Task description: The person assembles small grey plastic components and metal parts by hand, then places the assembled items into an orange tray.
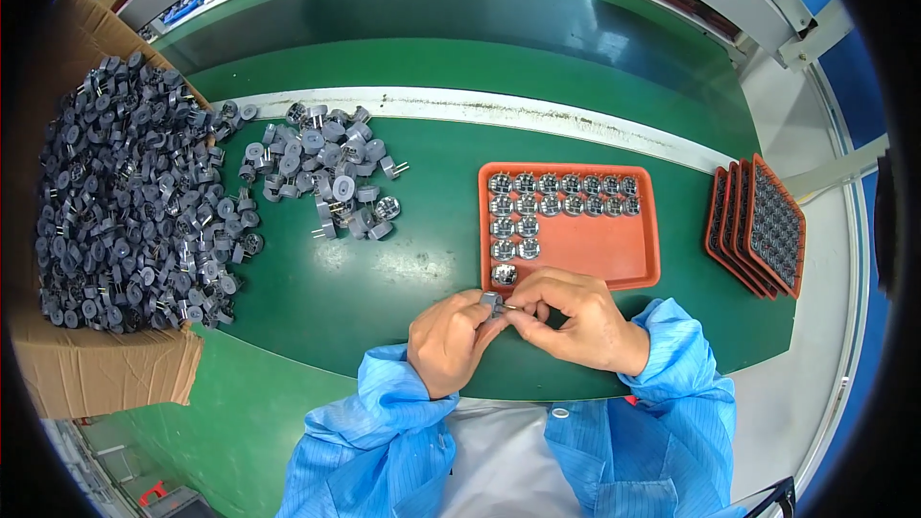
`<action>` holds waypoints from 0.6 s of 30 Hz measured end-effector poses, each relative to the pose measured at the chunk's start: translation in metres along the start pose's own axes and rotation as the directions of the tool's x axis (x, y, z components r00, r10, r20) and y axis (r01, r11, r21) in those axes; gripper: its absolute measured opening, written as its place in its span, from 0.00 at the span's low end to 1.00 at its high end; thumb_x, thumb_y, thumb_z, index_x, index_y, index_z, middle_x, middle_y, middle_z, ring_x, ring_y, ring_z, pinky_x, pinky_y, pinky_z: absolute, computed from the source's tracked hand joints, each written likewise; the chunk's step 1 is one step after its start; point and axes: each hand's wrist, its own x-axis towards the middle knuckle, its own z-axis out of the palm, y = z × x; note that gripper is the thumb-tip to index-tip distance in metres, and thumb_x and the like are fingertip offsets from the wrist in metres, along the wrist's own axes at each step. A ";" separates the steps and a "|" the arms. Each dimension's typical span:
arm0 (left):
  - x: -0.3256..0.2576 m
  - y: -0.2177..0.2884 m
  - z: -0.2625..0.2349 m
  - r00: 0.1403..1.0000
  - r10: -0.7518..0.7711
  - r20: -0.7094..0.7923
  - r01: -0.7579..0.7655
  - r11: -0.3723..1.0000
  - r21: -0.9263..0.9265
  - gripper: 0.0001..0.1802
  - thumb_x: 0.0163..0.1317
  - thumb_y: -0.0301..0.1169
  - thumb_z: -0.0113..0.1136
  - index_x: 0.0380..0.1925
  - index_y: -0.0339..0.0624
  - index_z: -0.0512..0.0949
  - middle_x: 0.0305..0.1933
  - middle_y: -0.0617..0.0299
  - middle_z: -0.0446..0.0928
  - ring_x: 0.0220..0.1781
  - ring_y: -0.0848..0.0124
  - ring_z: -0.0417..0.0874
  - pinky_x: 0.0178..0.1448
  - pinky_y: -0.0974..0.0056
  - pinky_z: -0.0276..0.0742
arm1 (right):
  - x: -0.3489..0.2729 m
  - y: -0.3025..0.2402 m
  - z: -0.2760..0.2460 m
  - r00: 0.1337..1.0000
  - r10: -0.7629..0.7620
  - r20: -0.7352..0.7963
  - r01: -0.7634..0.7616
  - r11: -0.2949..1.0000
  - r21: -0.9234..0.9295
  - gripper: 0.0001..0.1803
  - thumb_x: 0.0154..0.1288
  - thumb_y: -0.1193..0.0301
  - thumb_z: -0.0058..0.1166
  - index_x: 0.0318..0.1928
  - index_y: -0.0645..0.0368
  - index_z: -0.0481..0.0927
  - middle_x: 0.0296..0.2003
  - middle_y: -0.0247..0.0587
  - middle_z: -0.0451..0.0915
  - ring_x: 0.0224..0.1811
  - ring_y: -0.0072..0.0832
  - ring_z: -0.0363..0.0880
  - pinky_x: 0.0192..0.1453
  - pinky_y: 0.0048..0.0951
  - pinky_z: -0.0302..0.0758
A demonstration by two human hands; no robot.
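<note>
Grey and small, a round pinned component (491,301) sits pinched between both hands at the near edge of the green mat (384,278). Left hand (447,338) curls closed around its body, fingers folded in tight; right hand (568,318) meets it from the other side, thumb and forefinger nipped on the metal pins, remaining fingers bent. Blue sleeves (393,403) come up from the lower edge.

Just beyond the knuckles lies an orange tray (614,249), its far rows filled with shiny round parts (561,194), the column nearest the hands partly filled, the right half bare. Nothing sits between hands and tray.

Out to the left, a loose heap of grey components (326,173) is spread on the mat, and past it a cardboard box (106,369) brims with many more. Toward the right edge, a stack of orange trays (758,225) leans on edge. A white strip (460,107) borders the mat's far side, with a green conveyor belt (460,29) behind it.
</note>
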 end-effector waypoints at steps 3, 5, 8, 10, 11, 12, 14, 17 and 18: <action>0.004 0.007 0.003 0.998 0.005 0.070 -0.004 1.000 -0.017 0.26 0.54 0.24 0.86 0.44 0.37 0.75 0.43 0.47 0.89 0.34 0.57 0.91 0.37 0.59 0.86 | -0.001 0.000 -0.006 0.997 0.062 -0.055 -0.062 0.998 -0.012 0.06 0.68 0.79 0.70 0.43 0.64 0.86 0.34 0.41 0.85 0.33 0.26 0.86 0.32 0.32 0.80; 0.009 0.013 0.001 0.992 -0.079 0.097 0.076 0.997 0.035 0.22 0.54 0.25 0.84 0.42 0.37 0.78 0.42 0.51 0.88 0.34 0.58 0.90 0.39 0.58 0.84 | 0.000 0.002 -0.019 0.988 0.145 -0.048 -0.146 0.989 -0.001 0.07 0.69 0.80 0.68 0.45 0.66 0.85 0.37 0.46 0.85 0.35 0.33 0.88 0.36 0.36 0.83; 0.023 0.010 -0.004 0.987 -0.108 0.118 0.087 0.981 0.171 0.15 0.56 0.27 0.81 0.39 0.39 0.83 0.40 0.57 0.85 0.38 0.58 0.87 0.41 0.56 0.82 | 0.006 0.009 -0.036 1.000 -0.024 -0.011 0.018 0.931 -0.364 0.07 0.68 0.80 0.66 0.44 0.67 0.84 0.40 0.49 0.84 0.40 0.43 0.87 0.42 0.41 0.84; 0.029 0.008 -0.005 0.980 -0.154 0.126 0.120 0.963 0.242 0.11 0.53 0.27 0.80 0.35 0.42 0.87 0.38 0.62 0.81 0.40 0.61 0.84 0.42 0.55 0.80 | 0.010 0.015 -0.037 0.995 -0.091 0.040 0.098 0.841 -0.532 0.07 0.66 0.80 0.68 0.43 0.67 0.84 0.40 0.48 0.82 0.40 0.45 0.85 0.43 0.42 0.84; 0.031 0.008 -0.005 0.981 -0.134 0.142 0.094 0.962 0.257 0.11 0.53 0.27 0.79 0.36 0.42 0.87 0.38 0.63 0.80 0.40 0.61 0.84 0.42 0.56 0.80 | 0.011 0.017 -0.035 0.994 -0.094 0.060 0.111 0.821 -0.560 0.08 0.65 0.80 0.68 0.42 0.68 0.84 0.40 0.49 0.81 0.42 0.46 0.85 0.44 0.43 0.84; 0.032 0.007 -0.006 0.978 -0.135 0.161 0.088 0.959 0.268 0.11 0.53 0.27 0.79 0.36 0.43 0.87 0.37 0.63 0.79 0.40 0.62 0.84 0.42 0.56 0.79 | 0.012 0.019 -0.032 0.992 -0.093 0.080 0.122 0.802 -0.584 0.09 0.64 0.79 0.69 0.42 0.68 0.83 0.40 0.49 0.81 0.43 0.47 0.84 0.45 0.44 0.83; 0.032 0.007 -0.005 0.973 -0.139 0.182 0.083 0.954 0.286 0.12 0.52 0.27 0.80 0.36 0.43 0.88 0.36 0.63 0.79 0.39 0.61 0.84 0.41 0.56 0.79 | 0.012 0.022 -0.027 0.990 -0.088 0.112 0.139 0.777 -0.614 0.09 0.63 0.79 0.69 0.41 0.68 0.83 0.40 0.49 0.80 0.44 0.49 0.84 0.45 0.46 0.83; 0.033 0.005 -0.002 0.972 -0.141 0.190 0.077 0.948 0.309 0.12 0.51 0.27 0.80 0.35 0.43 0.88 0.36 0.62 0.78 0.38 0.60 0.84 0.41 0.55 0.80 | 0.014 0.024 -0.023 0.988 -0.084 0.132 0.148 0.769 -0.622 0.09 0.62 0.79 0.70 0.40 0.66 0.83 0.40 0.48 0.80 0.43 0.48 0.83 0.44 0.46 0.83; 0.034 0.005 -0.001 0.970 -0.142 0.198 0.074 0.946 0.315 0.11 0.51 0.28 0.80 0.35 0.44 0.88 0.36 0.62 0.78 0.38 0.60 0.85 0.41 0.55 0.81 | 0.014 0.024 -0.021 0.988 -0.082 0.128 0.144 0.774 -0.616 0.09 0.62 0.79 0.70 0.40 0.66 0.83 0.40 0.48 0.80 0.43 0.48 0.83 0.44 0.46 0.83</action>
